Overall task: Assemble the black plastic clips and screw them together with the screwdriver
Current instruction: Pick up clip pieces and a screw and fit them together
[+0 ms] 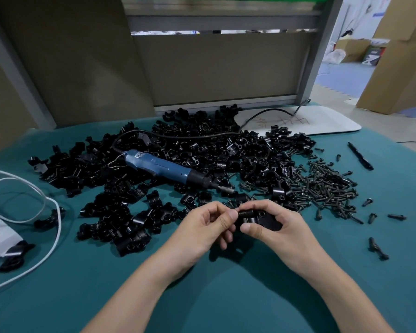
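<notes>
Lower centre, the right hand [282, 228] curls its fingers round a black clip [262, 218] while the left hand [210, 228] pinches its left end. Above, the blue screwdriver [161, 167] lies on the heap of loose clips [214, 145], screws [327, 186] piled to its right.

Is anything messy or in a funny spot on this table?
A little. The blue screwdriver lies on top of the clip pile rather than on bare table. Several screws lie scattered right of the screw pile, and a few stray clips sit left by the white cord.
</notes>
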A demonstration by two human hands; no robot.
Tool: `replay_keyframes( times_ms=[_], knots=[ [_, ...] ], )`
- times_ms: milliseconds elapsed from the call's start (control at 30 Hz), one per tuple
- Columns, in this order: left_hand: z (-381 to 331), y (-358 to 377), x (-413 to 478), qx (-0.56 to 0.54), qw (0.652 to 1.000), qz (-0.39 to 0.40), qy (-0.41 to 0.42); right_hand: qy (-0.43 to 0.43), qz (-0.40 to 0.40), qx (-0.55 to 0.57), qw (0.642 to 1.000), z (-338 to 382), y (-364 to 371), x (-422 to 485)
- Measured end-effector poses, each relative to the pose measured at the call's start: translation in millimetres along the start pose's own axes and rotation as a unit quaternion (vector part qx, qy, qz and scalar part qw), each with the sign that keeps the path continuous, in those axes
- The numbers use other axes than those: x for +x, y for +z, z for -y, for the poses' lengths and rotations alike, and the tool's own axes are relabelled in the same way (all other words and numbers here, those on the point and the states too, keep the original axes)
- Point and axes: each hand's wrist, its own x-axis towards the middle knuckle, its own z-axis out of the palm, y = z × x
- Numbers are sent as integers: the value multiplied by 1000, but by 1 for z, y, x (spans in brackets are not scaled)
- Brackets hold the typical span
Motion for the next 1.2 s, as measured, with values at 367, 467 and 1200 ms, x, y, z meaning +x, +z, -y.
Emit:
replay_keyframes(
  times_ms=[367, 467, 1200],
  knots=[
    [8, 6, -3, 118, 977, -110, 141, 24, 9, 78, 997, 6, 2, -1],
    [1, 4, -2, 12, 998, -46, 33, -15, 4, 16, 1000, 6, 0, -2],
    [7, 6, -6, 222, 966, -95, 94, 32, 17, 67, 997, -2, 11, -1]
  ],
)
